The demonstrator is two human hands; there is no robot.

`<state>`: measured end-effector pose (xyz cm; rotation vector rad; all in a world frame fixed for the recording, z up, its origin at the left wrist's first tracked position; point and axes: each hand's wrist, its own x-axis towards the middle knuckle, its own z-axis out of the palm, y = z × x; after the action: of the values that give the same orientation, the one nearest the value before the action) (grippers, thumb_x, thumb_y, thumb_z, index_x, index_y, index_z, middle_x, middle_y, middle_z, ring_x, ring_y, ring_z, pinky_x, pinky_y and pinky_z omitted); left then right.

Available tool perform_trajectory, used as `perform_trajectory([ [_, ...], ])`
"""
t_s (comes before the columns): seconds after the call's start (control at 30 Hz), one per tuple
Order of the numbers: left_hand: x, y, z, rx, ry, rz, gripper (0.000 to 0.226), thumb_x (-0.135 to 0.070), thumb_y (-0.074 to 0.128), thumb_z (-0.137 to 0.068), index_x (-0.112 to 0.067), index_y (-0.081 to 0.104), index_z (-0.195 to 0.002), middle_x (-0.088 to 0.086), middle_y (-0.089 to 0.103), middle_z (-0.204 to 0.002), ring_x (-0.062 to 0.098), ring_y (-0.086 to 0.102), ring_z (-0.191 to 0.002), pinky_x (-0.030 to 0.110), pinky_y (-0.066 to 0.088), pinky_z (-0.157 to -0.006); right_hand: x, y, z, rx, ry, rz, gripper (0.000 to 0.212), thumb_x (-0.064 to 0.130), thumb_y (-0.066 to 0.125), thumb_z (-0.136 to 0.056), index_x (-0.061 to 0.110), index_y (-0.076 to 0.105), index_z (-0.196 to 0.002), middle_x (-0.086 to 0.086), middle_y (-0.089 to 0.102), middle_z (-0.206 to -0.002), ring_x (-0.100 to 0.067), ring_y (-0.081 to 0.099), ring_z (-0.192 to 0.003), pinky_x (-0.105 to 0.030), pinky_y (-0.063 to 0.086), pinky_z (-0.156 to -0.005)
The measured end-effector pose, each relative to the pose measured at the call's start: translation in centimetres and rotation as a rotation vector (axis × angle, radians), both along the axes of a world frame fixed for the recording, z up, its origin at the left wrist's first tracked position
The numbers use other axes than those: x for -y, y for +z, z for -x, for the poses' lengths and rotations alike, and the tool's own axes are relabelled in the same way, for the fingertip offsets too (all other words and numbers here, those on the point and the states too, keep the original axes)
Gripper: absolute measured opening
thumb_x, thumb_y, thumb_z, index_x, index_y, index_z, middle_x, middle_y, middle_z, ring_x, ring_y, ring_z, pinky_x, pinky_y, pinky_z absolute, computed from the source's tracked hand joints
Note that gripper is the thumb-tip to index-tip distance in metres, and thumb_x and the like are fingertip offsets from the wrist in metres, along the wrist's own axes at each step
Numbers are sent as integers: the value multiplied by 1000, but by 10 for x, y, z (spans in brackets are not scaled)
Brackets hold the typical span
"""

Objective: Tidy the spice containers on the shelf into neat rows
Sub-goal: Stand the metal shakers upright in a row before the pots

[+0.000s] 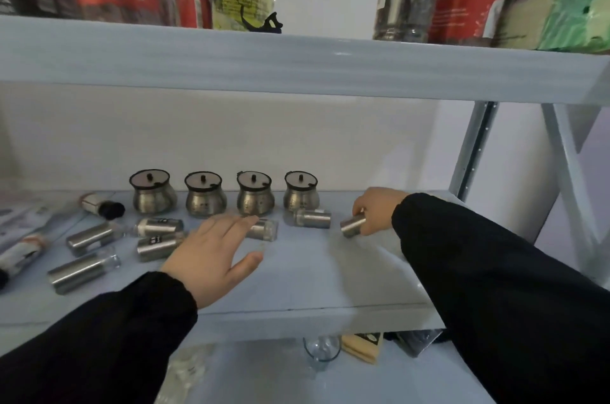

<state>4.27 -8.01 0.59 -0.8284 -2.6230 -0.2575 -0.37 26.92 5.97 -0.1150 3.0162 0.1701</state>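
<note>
Shelf (330,271): four lidded steel pots (254,194) are standing upright in a row at its back. All positions below are being taken from this pot row.

Right hand (376,210): the grip is closing round a steel shaker (353,225), with the fingers curling about its upper end. The shaker is sitting to the right of the row and slightly forward of it, tilting. Whether its lower end is touching the shelf cannot be told.

Left hand (214,251): the grip is lying open, fingers straight and spread, holding nothing, forward of the row's middle. The fingertips are reaching over a second shaker (265,230), which is lying on its side just forward of the third pot from the left. Contact cannot be told.

A third shaker (312,218) is lying on its side just forward of the rightmost pot.

Four more shakers (160,227) are lying at differing angles forward and left of the leftmost pot. A dark-capped bottle (102,205) is lying just left of the row. Blurred packets (19,238) are lying farther left.
</note>
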Motion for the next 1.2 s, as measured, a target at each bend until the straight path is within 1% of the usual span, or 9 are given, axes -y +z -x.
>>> perform_trajectory([
  [0.2, -2, -3, -12, 16, 84, -5, 73, -71, 17, -88, -29, 25, -148, 0, 45, -141, 19, 37, -130, 35, 34, -106, 8, 9, 9, -56, 104, 217, 43, 32, 73, -75, 28, 60, -115, 2, 60, -112, -20, 58, -97, -34, 51, -86],
  [0.43, -5, -10, -31, -7, 123, -27, 70, -68, 22, -89, -26, 30, -145, -1, 48, -134, 17, 38, -126, 31, 31, -105, 10, 6, 5, -67, 118, 434, 53, 46, 64, -87, 32, 53, -136, 4, 58, -125, -7, 61, -79, -24, 51, -78],
  [0.53, -3, -10, -31, 2, 123, -26, 72, -69, 20, -89, -26, 31, -145, -1, 48, -135, 18, 37, -127, 32, 31, -106, 7, 9, 0, -67, 81, 540, 47, 47, 61, -88, 33, 57, -133, 7, 61, -121, -14, 67, -85, -26, 53, -81],
  [0.67, -3, -7, -30, 4, 96, -10, 72, -69, 19, -89, -26, 31, -145, -1, 49, -134, 18, 39, -126, 33, 33, -105, 12, 7, -5, -95, 131, 349, 40, 40, 64, -88, 28, 61, -125, 4, 62, -119, -17, 59, -105, -30, 48, -90],
  [0.87, -1, 0, -20, -12, 58, 0, 71, -69, 18, -89, -28, 29, -146, -2, 48, -135, 19, 40, -125, 33, 35, -104, 12, 15, -13, -12, -31, 163, 42, 36, 79, -69, 10, 63, -98, -9, 73, -91, -23, 65, -76, -33, 51, -66],
  [1.0, -1, -2, -12, 4, 41, 3, 72, -71, 16, -88, -30, 25, -147, -5, 45, -138, 16, 36, -130, 35, 35, -106, 7, 0, -15, 96, -63, 45, 60, 38, 81, -70, 19, 57, -122, 2, 64, -110, -22, 62, -97, -33, 51, -78],
  [1.03, 0, -2, -10, 1, 32, 3, 72, -71, 16, -88, -30, 25, -147, -5, 45, -138, 15, 36, -130, 35, 35, -106, 8, -4, -15, 128, -57, 3, 55, 39, 79, -72, 20, 59, -120, 2, 62, -113, -23, 61, -99, -34, 51, -80],
  [1.1, -1, -1, -8, -10, 10, 7, 73, -70, 15, -88, -29, 27, -147, -4, 45, -139, 15, 35, -130, 33, 33, -106, 9, -10, -17, 137, -64, -35, 38, 38, 77, -74, 16, 65, -102, -3, 65, -104, -23, 61, -88, -30, 49, -69],
  [1.2, -2, 1, -6, -14, -11, 6, 73, -70, 15, -87, -28, 29, -146, -5, 44, -140, 14, 33, -131, 30, 30, -107, 9, -15, -17, 94, -100, 35, 39, 38, 77, -71, 14, 70, -101, -7, 68, -101, -23, 62, -83, -27, 44, -63],
])
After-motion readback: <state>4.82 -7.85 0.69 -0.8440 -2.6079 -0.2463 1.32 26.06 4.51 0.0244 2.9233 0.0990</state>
